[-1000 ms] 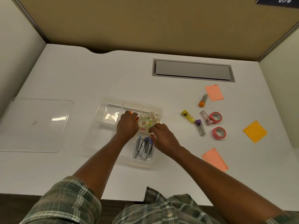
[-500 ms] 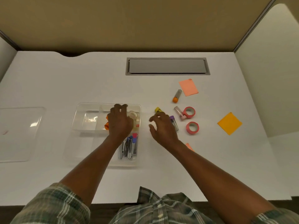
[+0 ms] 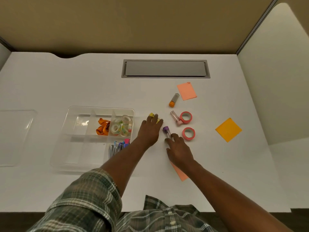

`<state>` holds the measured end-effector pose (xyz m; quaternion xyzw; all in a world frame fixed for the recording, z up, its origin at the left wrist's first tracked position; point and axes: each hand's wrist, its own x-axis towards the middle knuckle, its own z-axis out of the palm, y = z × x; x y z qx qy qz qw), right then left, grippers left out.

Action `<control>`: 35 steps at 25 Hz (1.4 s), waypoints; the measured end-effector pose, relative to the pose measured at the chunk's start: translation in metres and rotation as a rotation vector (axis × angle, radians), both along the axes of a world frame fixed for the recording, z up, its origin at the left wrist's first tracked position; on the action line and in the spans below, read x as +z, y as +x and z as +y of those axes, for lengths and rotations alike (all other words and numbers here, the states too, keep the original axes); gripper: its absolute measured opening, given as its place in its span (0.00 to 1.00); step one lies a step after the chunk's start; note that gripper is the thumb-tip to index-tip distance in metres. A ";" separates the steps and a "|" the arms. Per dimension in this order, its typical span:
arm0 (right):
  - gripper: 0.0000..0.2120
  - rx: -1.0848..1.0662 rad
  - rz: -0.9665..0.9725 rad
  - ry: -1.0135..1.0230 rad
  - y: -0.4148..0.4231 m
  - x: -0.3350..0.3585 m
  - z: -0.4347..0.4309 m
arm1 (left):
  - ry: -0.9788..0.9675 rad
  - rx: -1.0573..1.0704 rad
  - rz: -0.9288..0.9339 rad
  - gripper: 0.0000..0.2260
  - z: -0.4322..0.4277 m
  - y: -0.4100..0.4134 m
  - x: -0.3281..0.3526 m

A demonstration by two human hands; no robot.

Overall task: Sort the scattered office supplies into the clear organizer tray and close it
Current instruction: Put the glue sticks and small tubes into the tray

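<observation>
The clear organizer tray (image 3: 70, 113) lies open at centre left, holding orange clips (image 3: 102, 127), clear tape rolls (image 3: 122, 126) and several staplers (image 3: 118, 146). My left hand (image 3: 148, 129) has reached right of the tray, and its fingers cover a yellow-capped tube (image 3: 151, 115). My right hand (image 3: 179, 150) touches the lower end of a purple-capped tube (image 3: 166, 130) with its fingertips. Whether either hand has a grip does not show. The tray's clear lid (image 3: 15, 136) lies flat at far left.
Right of my hands lie two pink tape rolls (image 3: 186, 117) (image 3: 188, 133), a pink-capped tube (image 3: 174, 117) and an orange-capped tube (image 3: 173, 100). Sticky-note pads: salmon (image 3: 186, 91), orange (image 3: 228, 129), and another salmon one (image 3: 179, 173) under my right forearm. A grey cable hatch (image 3: 165, 68) sits at the back.
My left hand left the tray and moved right onto the yellow-capped tube. My right hand moved right and down to the purple-capped tube. The view has shifted right.
</observation>
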<state>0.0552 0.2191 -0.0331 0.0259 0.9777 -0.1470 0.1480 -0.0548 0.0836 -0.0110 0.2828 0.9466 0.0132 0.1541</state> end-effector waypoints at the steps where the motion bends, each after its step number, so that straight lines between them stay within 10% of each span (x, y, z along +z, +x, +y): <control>1: 0.17 -0.019 0.017 -0.033 0.002 0.000 0.001 | -0.012 -0.007 0.047 0.24 -0.001 0.002 0.000; 9: 0.09 -0.470 0.055 -0.412 -0.012 0.016 -0.004 | -0.003 -0.120 0.169 0.11 -0.021 0.016 -0.001; 16: 0.10 -0.718 0.224 -0.752 -0.042 0.070 -0.031 | 0.748 0.375 -0.089 0.15 -0.041 0.009 0.045; 26: 0.08 -0.751 0.044 -1.193 -0.086 0.101 -0.145 | 1.051 0.821 -0.384 0.13 -0.206 -0.002 0.087; 30: 0.09 -0.638 -0.020 -1.089 -0.083 0.089 -0.202 | 0.919 0.834 -0.406 0.09 -0.265 -0.003 0.081; 35: 0.12 -0.192 0.170 -0.465 -0.056 0.073 -0.248 | 0.567 0.686 -0.483 0.17 -0.281 -0.004 0.069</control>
